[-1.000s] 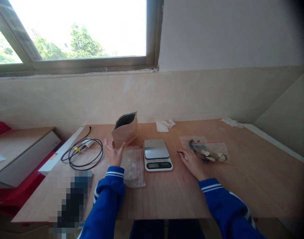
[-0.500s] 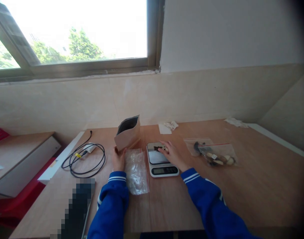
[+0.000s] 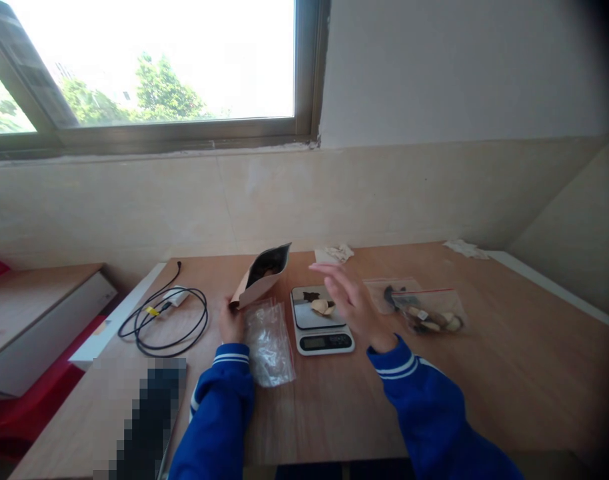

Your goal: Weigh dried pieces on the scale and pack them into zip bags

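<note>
In the head view, the left hand [image 3: 230, 325] grips the lower corner of a brown kraft pouch [image 3: 258, 285], which tilts with its mouth open; some fingers are hidden. The right hand [image 3: 355, 305] is raised at the right side of the digital kitchen scale [image 3: 325, 343], fingers extended, gripping nothing visible. A dark piece [image 3: 311, 296] and pale pieces [image 3: 323, 307] lie on its plate. Flat clear zip bags [image 3: 270, 350] lie on the worktop [image 3: 334, 407] between the left hand and the scale; filled zip bags [image 3: 437, 315] lie to the right.

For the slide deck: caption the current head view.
Left hand grips an open brown pouch; right hand hovers by a scale bearing dark and pale pieces.
</note>
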`<state>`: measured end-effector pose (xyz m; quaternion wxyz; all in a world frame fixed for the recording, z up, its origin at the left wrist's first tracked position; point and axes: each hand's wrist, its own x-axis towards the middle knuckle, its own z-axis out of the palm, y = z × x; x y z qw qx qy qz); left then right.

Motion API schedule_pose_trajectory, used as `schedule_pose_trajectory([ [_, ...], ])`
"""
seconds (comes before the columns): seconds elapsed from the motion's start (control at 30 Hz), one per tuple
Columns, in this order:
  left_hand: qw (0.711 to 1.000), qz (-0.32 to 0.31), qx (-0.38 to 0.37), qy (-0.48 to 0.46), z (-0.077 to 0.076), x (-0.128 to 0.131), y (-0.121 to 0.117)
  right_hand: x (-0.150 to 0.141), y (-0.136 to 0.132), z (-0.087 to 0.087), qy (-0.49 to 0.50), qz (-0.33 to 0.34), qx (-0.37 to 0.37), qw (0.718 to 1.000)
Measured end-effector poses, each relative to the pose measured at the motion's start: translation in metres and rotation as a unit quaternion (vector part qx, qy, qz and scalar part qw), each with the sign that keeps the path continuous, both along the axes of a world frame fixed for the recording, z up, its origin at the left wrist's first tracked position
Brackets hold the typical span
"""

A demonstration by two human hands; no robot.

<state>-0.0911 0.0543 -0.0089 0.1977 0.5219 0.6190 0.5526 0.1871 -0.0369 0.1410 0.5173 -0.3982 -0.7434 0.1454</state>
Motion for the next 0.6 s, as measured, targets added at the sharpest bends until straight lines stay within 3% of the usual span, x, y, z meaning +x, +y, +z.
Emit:
schedule_pose_trajectory([
  [0.13, 1.000, -0.005, 0.003, -0.007, 0.002, 0.001, -0.001, -0.023, 0.000, 0.011, -0.106, 0.079, 0.013, 0.991],
  [0.3, 1.000, -0.008, 0.019, -0.023, 0.011, 0.003, -0.005, -0.044, 0.013, 0.006, -0.217, 0.075, 0.047, 0.972],
  [0.47, 0.999, -0.010, 0.031, -0.019, 0.014, 0.006, -0.010, -0.047, 0.023, -0.003, -0.286, 0.095, -0.056, 0.952],
  [0.6, 0.999, -0.008, 0.036, -0.007, 0.011, 0.006, -0.009, -0.059, 0.035, -0.023, -0.263, 0.131, -0.112, 0.949],
])
